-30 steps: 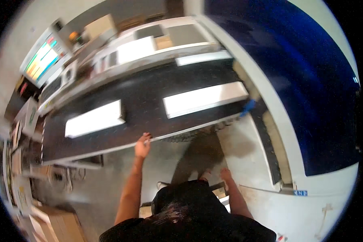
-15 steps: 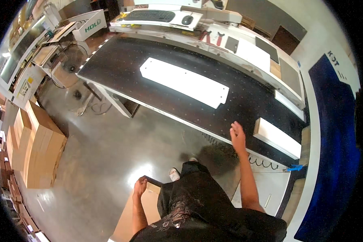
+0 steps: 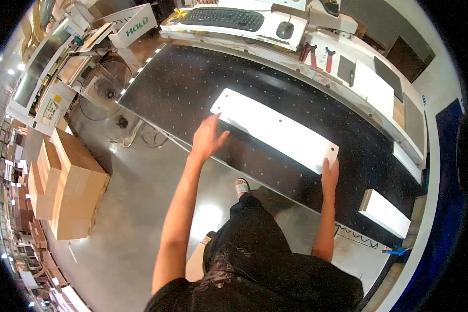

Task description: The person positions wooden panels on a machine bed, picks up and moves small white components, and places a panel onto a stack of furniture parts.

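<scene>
A long white panel [image 3: 275,130] with small dark holes lies across the black, dotted machine table [image 3: 171,78]. My left hand [image 3: 208,138] is at the panel's left end, its fingertips at the near edge and its thumb held apart. At the opposite end my right hand [image 3: 330,176] has its fingers closed on the near right corner, thumb and fingers at the edge. A shorter stack of white-faced strips [image 3: 385,213] sits on the table to the right of that hand.
Behind the table a ledge carries a keyboard [image 3: 222,18], a mouse [image 3: 284,30] and red-handled pliers [image 3: 329,60]. Cardboard boxes [image 3: 78,182] and a fan [image 3: 109,93] stand on the floor at left. A blue air nozzle [image 3: 398,250] hangs near the table's right corner.
My left hand has come up from beside a cardboard box to the panel's left end. My right hand has reached forward to its right end. The view has shifted, and a foot has stepped forward.
</scene>
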Demonstrator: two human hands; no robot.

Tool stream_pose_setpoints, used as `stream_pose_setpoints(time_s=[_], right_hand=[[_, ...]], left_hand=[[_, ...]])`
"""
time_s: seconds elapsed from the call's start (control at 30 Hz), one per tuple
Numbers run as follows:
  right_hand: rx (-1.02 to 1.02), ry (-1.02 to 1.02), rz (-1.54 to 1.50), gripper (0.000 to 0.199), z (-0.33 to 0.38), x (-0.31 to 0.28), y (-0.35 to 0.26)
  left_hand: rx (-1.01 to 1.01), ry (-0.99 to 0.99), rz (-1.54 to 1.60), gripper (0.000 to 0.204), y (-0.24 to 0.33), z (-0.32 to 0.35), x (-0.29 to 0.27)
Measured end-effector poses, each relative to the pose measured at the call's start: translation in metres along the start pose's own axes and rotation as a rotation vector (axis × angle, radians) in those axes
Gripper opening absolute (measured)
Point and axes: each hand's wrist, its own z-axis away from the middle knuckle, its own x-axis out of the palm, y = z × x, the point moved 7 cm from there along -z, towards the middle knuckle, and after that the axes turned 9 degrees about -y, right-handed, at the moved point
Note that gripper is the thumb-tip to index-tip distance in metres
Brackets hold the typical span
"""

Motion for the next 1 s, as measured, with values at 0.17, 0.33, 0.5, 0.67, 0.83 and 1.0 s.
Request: stream_pose_setpoints(time_s=[0.17,0.33,0.5,0.67,0.83,1.0], right_hand=[[0.149,-0.026,0.037,0.048,0.006,0.002,-0.004],[0.273,-0.165,0.089,0.054,-0.004,-0.003,0.002],[0.318,-0.549,0.32,0.05,-0.026,-0.018,-0.019],[0.07,0.072,0.596,0.052,-0.081,-0.004,-0.122],[-0.429,-0.075,0.663,0.048,-0.106,0.177,-0.289],[-0.655,-0.569,0.554,0.043,-0.011,0.428,-0.405]], left_hand=[[-0.185,-0.338,-0.4,0.057,-0.072,-0.097,0.031],[-0.052,-0.36,-0.39,0.03,-0.104,-0.138,0.04],[0.015,-0.416,-0.256,0.026,-0.11,-0.155,0.026],[0.098,-0.403,-0.074,0.041,-0.129,-0.123,0.01],[-0.06,-0.447,0.251,0.042,-0.22,-0.014,-0.011],[-0.396,-0.423,0.23,0.045,-0.354,0.178,-0.043]])
